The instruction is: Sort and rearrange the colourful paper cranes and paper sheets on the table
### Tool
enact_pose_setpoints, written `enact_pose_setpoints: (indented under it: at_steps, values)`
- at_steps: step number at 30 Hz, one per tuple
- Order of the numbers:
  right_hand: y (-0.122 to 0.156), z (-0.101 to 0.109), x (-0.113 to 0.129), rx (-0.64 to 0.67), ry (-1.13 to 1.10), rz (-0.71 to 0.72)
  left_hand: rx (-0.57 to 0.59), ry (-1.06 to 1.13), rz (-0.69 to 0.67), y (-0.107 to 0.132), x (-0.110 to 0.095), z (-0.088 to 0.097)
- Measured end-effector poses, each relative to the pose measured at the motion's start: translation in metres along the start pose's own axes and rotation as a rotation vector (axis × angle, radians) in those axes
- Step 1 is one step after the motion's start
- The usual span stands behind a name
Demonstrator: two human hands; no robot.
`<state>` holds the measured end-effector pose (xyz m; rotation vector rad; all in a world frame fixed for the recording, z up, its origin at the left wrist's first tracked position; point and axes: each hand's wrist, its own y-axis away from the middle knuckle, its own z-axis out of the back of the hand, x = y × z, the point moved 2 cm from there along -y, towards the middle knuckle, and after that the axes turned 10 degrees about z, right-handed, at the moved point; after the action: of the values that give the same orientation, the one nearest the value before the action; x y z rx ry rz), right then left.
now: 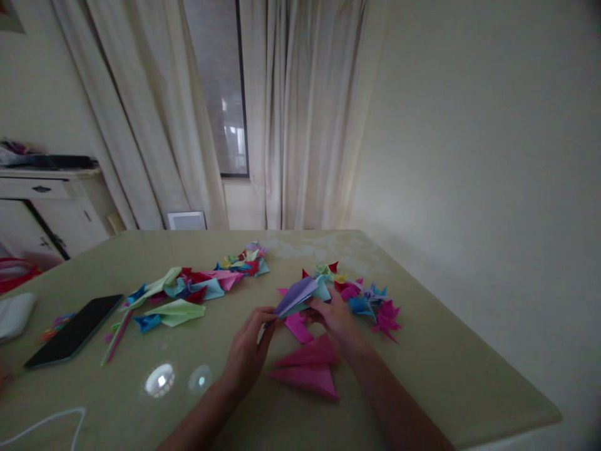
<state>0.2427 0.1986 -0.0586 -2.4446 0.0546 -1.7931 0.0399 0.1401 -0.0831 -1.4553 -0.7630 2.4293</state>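
1. Both forearms [387, 388] reach in from the near edge of view over the counter [197, 401], angled inward, apparently to bring one item under two-handed control.
2. White cord [56, 414] lies loose at lower left, well apart from the hands.
3. Two pink paper planes [310, 378] lie side by side between the forearms, noses to the left; the spacing seems to spare their folds from pressure.
4. Left hand [250, 347] pinches the nose of a purple paper plane [295, 294] between thumb and fingers, presumably because the layered tip is its firmest part.
5. Right hand [338, 318] curls at the plane's tail, apparently steadying it; whether it pinches cannot be told. The plane is beyond the pink pair, partly overlapping a pink folded piece [298, 329] in view.
6. Black tablet [77, 329] lies flat at far left, seemingly set aside from the handling.
7. Right-hand paper cluster [366, 305] lies near the right hand; left-hand paper row [206, 287] stretches away, probably grouped for order.
8. Cream curtains [314, 113] hang behind.
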Motion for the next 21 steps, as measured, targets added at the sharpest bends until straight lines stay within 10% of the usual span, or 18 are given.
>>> enact_pose_setpoints:
  at_steps: [6,14,21]
  values:
    - [0.005,-0.008,-0.010,0.017,-0.103,-0.069,0.022,0.095,0.004,-0.004,0.003,0.003]
    - [0.004,-0.009,-0.015,0.076,-0.080,-0.058,0.133,0.418,0.375,-0.011,0.005,0.001]
    - [0.006,0.016,0.014,0.675,0.420,0.056,-0.097,0.507,0.596,-0.023,0.026,0.019]
